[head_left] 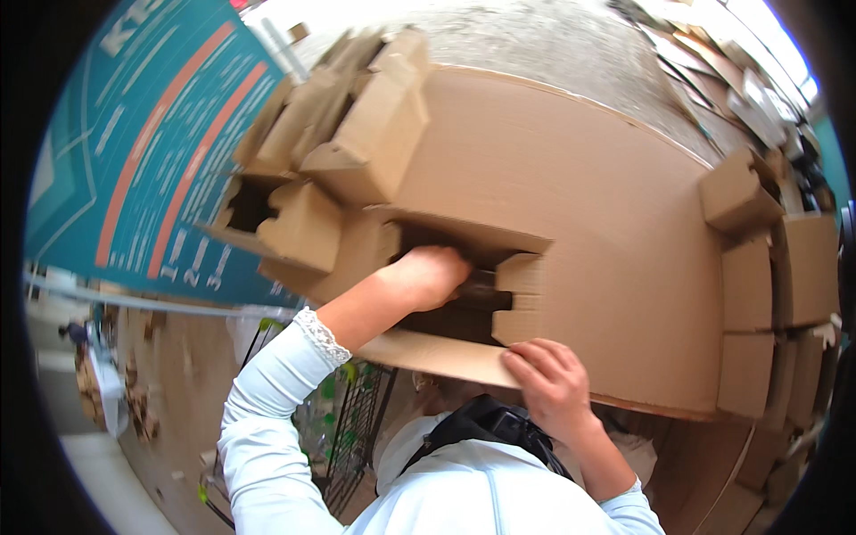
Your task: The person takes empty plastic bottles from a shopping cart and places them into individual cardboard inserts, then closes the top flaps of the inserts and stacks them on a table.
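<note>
An open cardboard box [526, 303] stands near the front edge of a cardboard-topped table, its opening facing up and its notched side flap raised. My left hand [430, 275] reaches into the opening; its fingers are hidden inside, so what they touch does not show. At the near right corner, my right hand [548, 379] is closed over the edge of the box's long near flap [446, 355]. Close by on the left sits another open box with notched flaps [303, 223]. Behind that one, several similar boxes [370, 125] are bunched together.
The table's brown cardboard surface [588, 196] stretches away to the right. More cardboard boxes [749, 285] are stacked along its right side. A teal printed board [160, 152] rises at the left. Below it, a dark wire cart [343, 428] holds green-tinted bottles.
</note>
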The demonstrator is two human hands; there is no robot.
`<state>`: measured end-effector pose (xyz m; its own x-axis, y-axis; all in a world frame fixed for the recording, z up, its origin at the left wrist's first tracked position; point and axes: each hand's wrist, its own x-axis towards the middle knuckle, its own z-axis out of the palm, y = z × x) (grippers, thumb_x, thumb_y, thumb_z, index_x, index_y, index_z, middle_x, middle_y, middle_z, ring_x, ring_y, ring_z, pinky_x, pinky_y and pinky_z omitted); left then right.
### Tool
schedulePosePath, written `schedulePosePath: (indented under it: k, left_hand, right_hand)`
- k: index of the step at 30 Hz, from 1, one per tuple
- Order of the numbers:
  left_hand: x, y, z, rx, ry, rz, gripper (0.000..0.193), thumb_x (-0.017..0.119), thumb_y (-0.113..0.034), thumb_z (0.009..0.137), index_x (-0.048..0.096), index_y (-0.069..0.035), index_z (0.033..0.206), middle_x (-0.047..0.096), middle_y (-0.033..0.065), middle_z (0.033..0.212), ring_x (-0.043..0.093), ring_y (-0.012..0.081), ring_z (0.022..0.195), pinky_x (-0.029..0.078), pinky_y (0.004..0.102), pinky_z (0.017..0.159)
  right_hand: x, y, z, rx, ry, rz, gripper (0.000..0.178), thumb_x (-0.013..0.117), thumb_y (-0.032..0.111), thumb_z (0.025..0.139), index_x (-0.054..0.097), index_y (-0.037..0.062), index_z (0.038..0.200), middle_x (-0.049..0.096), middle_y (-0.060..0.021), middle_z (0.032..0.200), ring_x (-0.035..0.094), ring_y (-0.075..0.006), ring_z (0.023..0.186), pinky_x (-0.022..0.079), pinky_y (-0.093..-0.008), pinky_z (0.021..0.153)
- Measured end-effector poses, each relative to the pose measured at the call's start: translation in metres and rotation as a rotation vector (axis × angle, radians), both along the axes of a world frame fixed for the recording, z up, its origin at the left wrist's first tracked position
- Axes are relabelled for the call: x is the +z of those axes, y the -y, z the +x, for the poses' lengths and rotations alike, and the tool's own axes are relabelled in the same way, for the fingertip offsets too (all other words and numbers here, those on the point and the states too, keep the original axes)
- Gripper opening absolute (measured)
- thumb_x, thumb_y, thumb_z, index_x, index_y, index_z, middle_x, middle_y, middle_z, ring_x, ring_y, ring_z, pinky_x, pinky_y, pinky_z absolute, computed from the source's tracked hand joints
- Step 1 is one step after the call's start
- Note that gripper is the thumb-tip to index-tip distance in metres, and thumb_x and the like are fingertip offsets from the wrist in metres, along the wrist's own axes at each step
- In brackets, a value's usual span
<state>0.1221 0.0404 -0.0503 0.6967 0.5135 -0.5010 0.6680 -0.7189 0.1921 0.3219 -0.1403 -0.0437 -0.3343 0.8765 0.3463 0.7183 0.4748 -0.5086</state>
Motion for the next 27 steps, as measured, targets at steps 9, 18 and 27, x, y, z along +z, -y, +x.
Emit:
schedulePosePath:
  k: [9,18,27]
  left_hand:
    - [0.079,0.159,-0.261,1.156,0.992,0.468,0.026,0.06,-0.009,0.093,0.063,0.001,0.117,0.068,0.014,0.115,0.067,0.0234,0.105,0.051,0.0339,0.092]
    - [-0.238,0.433,-0.482,1.998,0.271,0.148,0.036,0.078,-0.017,0.071,0.071,0.001,0.101,0.073,0.0146,0.088,0.071,0.0288,0.086,0.055,0.0379,0.073]
    - [-0.354,0.421,-0.411,1.444,-0.236,-0.145,0.072,0.079,-0.013,0.068,0.045,-0.007,0.131,0.055,0.0118,0.131,0.051,0.0359,0.124,0.046,0.0507,0.099]
  right_hand:
    - [0.018,-0.008,-0.005,-0.092,-0.004,-0.035,0.046,0.062,-0.011,0.073,0.064,0.0041,0.116,0.066,-0.016,0.113,0.062,-0.0358,0.104,0.05,-0.0425,0.09]
    - [0.06,-0.006,-0.078,-0.05,0.076,0.183,0.043,0.062,-0.006,0.081,0.061,0.0002,0.124,0.063,-0.0171,0.123,0.058,-0.0361,0.116,0.045,-0.0454,0.1]
    - [0.06,0.043,-0.165,0.063,0.112,0.089,0.043,0.063,-0.003,0.078,0.063,0.0021,0.12,0.063,-0.0163,0.122,0.06,-0.0358,0.111,0.048,-0.0447,0.096]
